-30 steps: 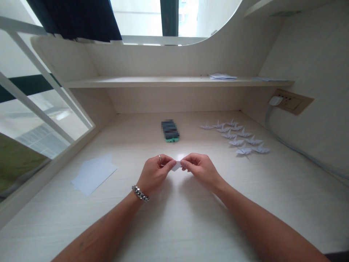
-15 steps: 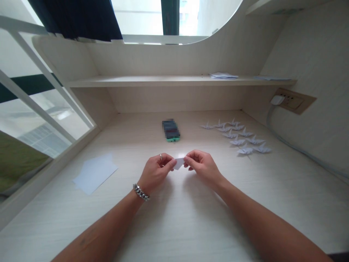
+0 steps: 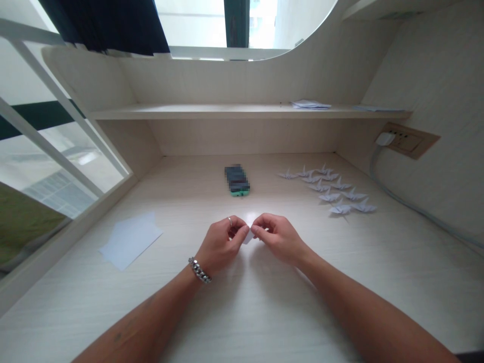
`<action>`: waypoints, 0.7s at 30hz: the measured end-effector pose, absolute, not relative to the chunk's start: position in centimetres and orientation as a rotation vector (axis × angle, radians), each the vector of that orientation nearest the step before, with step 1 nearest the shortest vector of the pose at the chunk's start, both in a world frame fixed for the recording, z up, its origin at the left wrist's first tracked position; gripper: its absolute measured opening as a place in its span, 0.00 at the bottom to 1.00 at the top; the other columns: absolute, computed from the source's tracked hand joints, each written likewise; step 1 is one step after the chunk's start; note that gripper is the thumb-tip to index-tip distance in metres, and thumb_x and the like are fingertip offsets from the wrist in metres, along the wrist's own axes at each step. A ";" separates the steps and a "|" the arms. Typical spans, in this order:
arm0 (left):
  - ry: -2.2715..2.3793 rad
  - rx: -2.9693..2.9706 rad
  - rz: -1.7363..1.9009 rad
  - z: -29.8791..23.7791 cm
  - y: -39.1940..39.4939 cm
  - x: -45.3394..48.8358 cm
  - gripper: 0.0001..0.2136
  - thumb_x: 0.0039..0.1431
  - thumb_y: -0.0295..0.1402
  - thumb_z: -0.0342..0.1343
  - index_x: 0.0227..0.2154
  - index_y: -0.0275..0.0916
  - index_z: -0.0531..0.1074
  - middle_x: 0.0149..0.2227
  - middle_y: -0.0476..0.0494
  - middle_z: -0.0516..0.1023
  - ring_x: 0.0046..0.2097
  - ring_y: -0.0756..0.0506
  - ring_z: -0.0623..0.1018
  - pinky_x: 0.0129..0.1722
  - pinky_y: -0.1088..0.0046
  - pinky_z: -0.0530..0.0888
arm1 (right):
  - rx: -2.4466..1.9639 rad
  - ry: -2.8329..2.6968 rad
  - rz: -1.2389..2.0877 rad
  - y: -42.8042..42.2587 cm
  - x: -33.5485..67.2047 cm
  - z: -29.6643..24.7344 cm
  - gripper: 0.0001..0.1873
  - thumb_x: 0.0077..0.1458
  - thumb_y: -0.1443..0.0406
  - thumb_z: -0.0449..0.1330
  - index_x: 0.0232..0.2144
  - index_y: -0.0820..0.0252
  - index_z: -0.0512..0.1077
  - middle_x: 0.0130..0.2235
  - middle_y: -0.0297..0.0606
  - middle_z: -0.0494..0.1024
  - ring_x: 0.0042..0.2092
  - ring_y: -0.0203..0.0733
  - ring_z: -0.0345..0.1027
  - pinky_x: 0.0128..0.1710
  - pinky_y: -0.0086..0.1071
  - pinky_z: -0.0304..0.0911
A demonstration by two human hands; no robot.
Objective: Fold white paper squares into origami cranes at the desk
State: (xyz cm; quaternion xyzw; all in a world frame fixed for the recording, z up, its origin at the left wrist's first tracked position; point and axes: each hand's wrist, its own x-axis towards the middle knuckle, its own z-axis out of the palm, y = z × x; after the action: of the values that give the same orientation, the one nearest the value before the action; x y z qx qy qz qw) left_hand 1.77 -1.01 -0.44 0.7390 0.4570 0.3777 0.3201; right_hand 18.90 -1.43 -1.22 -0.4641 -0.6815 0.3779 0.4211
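Observation:
A small folded piece of white paper [image 3: 248,237] is pinched between my two hands, just above the middle of the desk. My left hand [image 3: 225,238], with a ring and a chain bracelet at the wrist, grips its left side between thumb and fingers. On the other side my right hand [image 3: 278,236] is closed on the paper's upper right edge. The thumbs almost meet, and the fingers cover most of the paper. Beyond the right hand stand several white paper cranes [image 3: 328,196], grouped in rows.
Flat white paper sheets [image 3: 131,239] lie at the left of the desk [image 3: 242,312]. A dark, pixelated device with a green end [image 3: 237,180] rests behind my hands. Folded papers [image 3: 310,105] sit on the shelf [image 3: 212,112]. A cable [image 3: 416,209] runs down the right wall from a socket.
My hands have drawn closer together and a little towards me. The folded paper has tilted, and less of it shows between the fingers.

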 end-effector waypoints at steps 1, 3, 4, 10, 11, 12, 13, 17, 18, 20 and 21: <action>1.196 1.952 0.996 -0.5 -1.0 1.8 0.08 0.57 0.34 0.54 0.26 0.37 0.72 0.25 0.48 0.76 0.27 0.50 0.73 0.27 0.76 0.68 | -1.156 -1.699 0.967 -1.5 18.9 -1.2 0.08 0.55 0.63 0.58 0.27 0.61 0.73 0.29 0.37 0.77 0.32 0.38 0.69 0.32 0.30 0.63; 1.195 1.955 0.994 -0.5 -1.0 1.9 0.08 0.58 0.34 0.54 0.26 0.37 0.72 0.25 0.48 0.75 0.27 0.50 0.72 0.27 0.76 0.67 | -1.144 -1.689 1.010 -1.5 18.9 -1.2 0.09 0.55 0.62 0.58 0.27 0.61 0.73 0.29 0.37 0.77 0.32 0.38 0.70 0.33 0.31 0.63; 1.188 1.939 0.990 -0.5 -0.9 1.9 0.08 0.58 0.35 0.54 0.26 0.37 0.72 0.25 0.47 0.75 0.27 0.50 0.72 0.28 0.76 0.67 | -1.139 -1.688 1.024 -1.5 18.9 -1.2 0.09 0.55 0.62 0.58 0.27 0.61 0.73 0.29 0.37 0.77 0.32 0.38 0.70 0.33 0.31 0.63; 1.116 1.826 0.912 -0.5 -0.7 1.5 0.13 0.57 0.39 0.56 0.23 0.36 0.70 0.22 0.49 0.72 0.25 0.51 0.70 0.25 0.76 0.64 | -1.114 -1.543 1.029 -1.1 19.2 -1.4 0.10 0.54 0.60 0.60 0.28 0.62 0.73 0.27 0.37 0.76 0.30 0.38 0.69 0.32 0.31 0.64; 1.133 1.840 0.903 -0.5 -0.7 1.5 0.14 0.57 0.39 0.56 0.20 0.37 0.68 0.20 0.50 0.71 0.24 0.51 0.68 0.24 0.76 0.63 | -1.107 -1.495 1.069 -1.0 19.2 -1.4 0.10 0.53 0.59 0.60 0.29 0.62 0.73 0.27 0.36 0.76 0.30 0.38 0.69 0.31 0.31 0.64; 1.153 1.852 0.900 -0.4 -0.6 1.4 0.15 0.57 0.39 0.56 0.19 0.37 0.67 0.19 0.51 0.69 0.23 0.51 0.67 0.23 0.76 0.62 | -1.102 -1.451 1.119 -1.0 19.2 -1.4 0.11 0.52 0.58 0.61 0.29 0.62 0.73 0.26 0.36 0.76 0.30 0.38 0.69 0.30 0.31 0.64; 1.172 1.856 0.902 -0.4 -0.6 1.3 0.15 0.57 0.39 0.56 0.19 0.37 0.67 0.19 0.51 0.69 0.23 0.52 0.67 0.23 0.76 0.62 | -1.103 -1.414 1.167 -0.9 19.2 -1.4 0.12 0.52 0.57 0.62 0.30 0.62 0.72 0.26 0.36 0.76 0.30 0.38 0.70 0.29 0.31 0.64; 1.165 1.811 0.912 -0.5 -0.5 1.3 0.14 0.56 0.40 0.57 0.21 0.36 0.70 0.21 0.49 0.72 0.24 0.50 0.69 0.24 0.76 0.64 | -1.095 -1.373 1.204 -0.9 19.2 -1.3 0.14 0.51 0.56 0.62 0.27 0.62 0.71 0.26 0.37 0.77 0.29 0.37 0.69 0.29 0.30 0.64; 1.150 1.795 0.898 -0.5 -0.4 1.3 0.14 0.55 0.40 0.57 0.21 0.36 0.70 0.21 0.48 0.73 0.24 0.50 0.70 0.24 0.76 0.64 | -1.083 -1.376 1.188 -0.9 19.2 -1.3 0.14 0.51 0.56 0.62 0.27 0.62 0.71 0.25 0.37 0.77 0.28 0.36 0.69 0.29 0.30 0.64; 1.135 1.780 0.868 -0.6 -0.5 1.4 0.14 0.55 0.40 0.58 0.21 0.35 0.71 0.22 0.47 0.75 0.25 0.49 0.72 0.24 0.75 0.65 | -1.062 -1.365 1.178 -0.9 19.1 -1.3 0.14 0.51 0.56 0.62 0.27 0.62 0.72 0.25 0.37 0.76 0.28 0.36 0.69 0.29 0.30 0.64; 1.140 1.784 0.862 -0.5 -0.5 1.4 0.14 0.55 0.40 0.58 0.22 0.35 0.71 0.22 0.46 0.75 0.25 0.49 0.72 0.24 0.75 0.66 | -1.058 -1.349 1.190 -0.9 19.0 -1.4 0.14 0.51 0.56 0.62 0.27 0.62 0.72 0.25 0.36 0.76 0.28 0.36 0.69 0.29 0.30 0.64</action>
State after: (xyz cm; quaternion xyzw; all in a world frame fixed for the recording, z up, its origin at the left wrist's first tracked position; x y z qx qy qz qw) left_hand 1.42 -0.51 -0.53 0.7100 0.4537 0.3430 0.4152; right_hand 19.01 -0.94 -1.41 -0.4383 -0.5584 0.4927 0.5033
